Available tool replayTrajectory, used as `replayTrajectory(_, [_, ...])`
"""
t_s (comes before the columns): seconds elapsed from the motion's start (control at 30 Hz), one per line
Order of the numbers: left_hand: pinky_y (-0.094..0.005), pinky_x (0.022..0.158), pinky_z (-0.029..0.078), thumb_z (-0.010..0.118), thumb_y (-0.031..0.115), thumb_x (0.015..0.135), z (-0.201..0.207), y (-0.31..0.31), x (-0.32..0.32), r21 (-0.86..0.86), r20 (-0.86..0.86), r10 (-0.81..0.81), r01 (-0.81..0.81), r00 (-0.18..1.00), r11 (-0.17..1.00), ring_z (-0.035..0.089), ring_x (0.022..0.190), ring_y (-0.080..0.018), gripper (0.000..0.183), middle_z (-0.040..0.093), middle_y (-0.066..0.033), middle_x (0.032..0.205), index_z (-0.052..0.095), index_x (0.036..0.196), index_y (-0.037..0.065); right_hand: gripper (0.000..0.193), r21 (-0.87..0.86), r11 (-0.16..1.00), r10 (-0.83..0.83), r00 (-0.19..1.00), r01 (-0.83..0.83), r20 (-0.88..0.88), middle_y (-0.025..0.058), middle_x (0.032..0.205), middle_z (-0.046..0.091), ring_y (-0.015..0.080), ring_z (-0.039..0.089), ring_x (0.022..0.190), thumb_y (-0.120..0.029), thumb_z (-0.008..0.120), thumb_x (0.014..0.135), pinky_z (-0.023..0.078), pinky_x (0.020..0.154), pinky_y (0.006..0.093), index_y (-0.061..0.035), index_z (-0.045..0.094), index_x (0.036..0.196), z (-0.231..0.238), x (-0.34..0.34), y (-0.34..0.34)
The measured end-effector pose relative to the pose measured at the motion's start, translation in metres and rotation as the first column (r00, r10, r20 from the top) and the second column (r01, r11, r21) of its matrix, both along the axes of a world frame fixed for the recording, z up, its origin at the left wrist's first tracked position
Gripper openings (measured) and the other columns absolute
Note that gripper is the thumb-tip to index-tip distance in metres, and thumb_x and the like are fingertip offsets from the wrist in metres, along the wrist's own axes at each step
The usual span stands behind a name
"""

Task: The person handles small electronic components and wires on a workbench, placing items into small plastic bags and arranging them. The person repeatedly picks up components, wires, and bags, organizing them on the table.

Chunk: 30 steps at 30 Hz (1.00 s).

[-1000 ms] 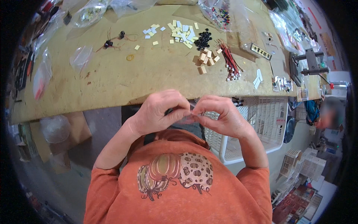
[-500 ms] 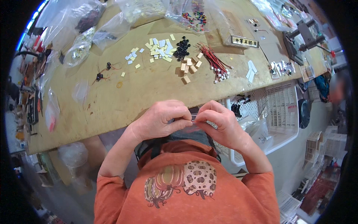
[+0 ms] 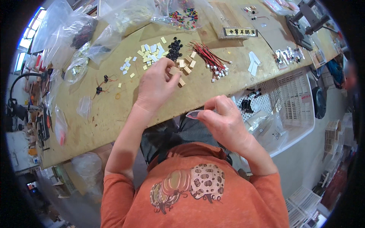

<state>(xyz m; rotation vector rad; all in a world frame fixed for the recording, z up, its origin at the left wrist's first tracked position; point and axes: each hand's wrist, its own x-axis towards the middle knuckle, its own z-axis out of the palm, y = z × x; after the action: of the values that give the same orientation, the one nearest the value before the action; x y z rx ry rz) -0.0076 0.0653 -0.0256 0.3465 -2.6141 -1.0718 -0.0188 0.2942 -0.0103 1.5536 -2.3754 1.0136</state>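
Observation:
My left hand reaches over the table, thumb and fingers closed on a small wooden block at the edge of a group of pale wooden blocks. At the table's front edge, my right hand pinches a small clear plastic bag, whose mouth gapes to the left. Just beyond my left hand lie yellow and white flat pieces and a heap of black round parts. Red and black wires with white connectors lie to the right of the blocks.
White strips lie farther right on the table. A white plastic basket with black parts and bags stands below its right edge. Plastic bags of parts line the back; a metal press stands at far right.
My hands were together at the table edge. The left has moved forward to the wooden blocks and closed on one. My right hand stays near the edge with the bag.

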Motion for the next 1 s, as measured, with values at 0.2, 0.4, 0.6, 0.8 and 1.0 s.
replayTrajectory(0.2, [-0.0198,0.071,0.048,0.065,0.002,0.087,0.032,0.001,0.048,0.679,-0.071,-0.286,0.257,0.955,0.688,0.058,0.082,-0.0052,0.018,0.062,0.0018,0.098,0.063,0.105,0.003,0.013,-0.069,0.998,-0.008,0.996,0.014,0.091,0.0091,0.088,0.056,0.0270,0.059,0.081,-0.006,0.068,0.074,0.050,0.068,0.0363,-0.0053,0.061,0.085,-0.005,-0.004,-0.007])
replayTrajectory(0.4, [-0.0230,0.068,0.048,0.067,-0.005,0.081,0.031,-0.003,0.083,0.523,-0.105,-0.474,0.454,0.874,0.721,0.058,0.079,-0.0078,0.028,0.062,-0.0012,0.102,0.061,0.108,0.004,0.014,-0.125,0.991,0.078,0.972,-0.052,0.222,0.0094,0.089,0.057,0.0274,0.060,0.080,-0.003,0.072,0.076,0.052,0.065,0.0360,-0.0057,0.061,0.085,0.000,-0.001,-0.027])
replayTrajectory(0.6, [-0.0287,0.069,0.050,0.069,0.000,0.080,0.039,-0.012,0.101,0.342,0.036,-0.508,0.467,0.860,0.815,0.062,0.078,-0.0151,0.029,0.063,-0.0061,0.093,0.060,0.107,0.004,0.013,-0.196,0.956,0.267,0.928,-0.220,0.261,0.0067,0.094,0.060,0.0235,0.061,0.080,-0.004,0.072,0.075,0.052,0.065,0.0340,-0.0072,0.066,0.086,0.005,0.005,-0.040])
replayTrajectory(0.8, [-0.0329,0.073,0.052,0.071,0.005,0.083,0.033,-0.022,0.118,0.256,-0.043,-0.523,0.515,0.851,0.818,0.064,0.081,-0.0233,0.028,0.063,-0.0103,0.092,0.059,0.109,0.004,0.020,-0.089,0.864,0.500,0.865,-0.495,0.046,0.0042,0.097,0.063,0.0222,0.061,0.079,-0.003,0.075,0.069,0.050,0.064,0.0340,-0.0068,0.069,0.088,0.005,0.002,-0.046])
replayTrajectory(1.0, [-0.0256,0.073,0.051,0.071,-0.004,0.082,0.025,-0.029,0.123,0.392,-0.199,-0.429,0.473,0.881,0.789,0.061,0.086,-0.0124,0.026,0.062,-0.0053,0.100,0.066,0.106,0.003,0.016,0.017,0.887,0.460,0.887,-0.461,0.040,0.0087,0.098,0.062,0.0254,0.064,0.083,-0.006,0.067,0.074,0.053,0.066,0.0329,-0.0064,0.065,0.090,0.019,0.007,-0.053])
